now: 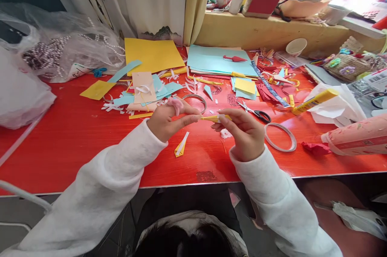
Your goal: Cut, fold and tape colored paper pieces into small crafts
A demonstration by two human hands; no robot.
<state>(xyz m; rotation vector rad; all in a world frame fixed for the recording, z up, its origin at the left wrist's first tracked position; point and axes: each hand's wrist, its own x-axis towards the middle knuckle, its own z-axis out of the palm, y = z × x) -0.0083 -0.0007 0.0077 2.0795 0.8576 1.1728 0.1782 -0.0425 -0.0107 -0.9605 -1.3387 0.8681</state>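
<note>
Between my two hands, above the red table, is a narrow folded piece of yellow paper (211, 118). My left hand (172, 118) pinches its pointed left end between thumb and forefinger. At the wider end, my right hand (242, 130) holds it, with a bit of white under the thumb. A pink fuzzy band sits on a finger of my left hand. Below the hands lies a small yellow folded piece with a white strip (181, 145). A crumpled white scrap (225, 133) rests just under my right hand.
Scissors (256, 112), a tape roll (280, 137) and a yellow glue stick (316, 101) lie on the right. Yellow sheets (154, 53), blue sheets (217, 57) and paper scraps spread along the back. A pink cylinder (356, 138) is at far right, plastic bags (24, 83) at left.
</note>
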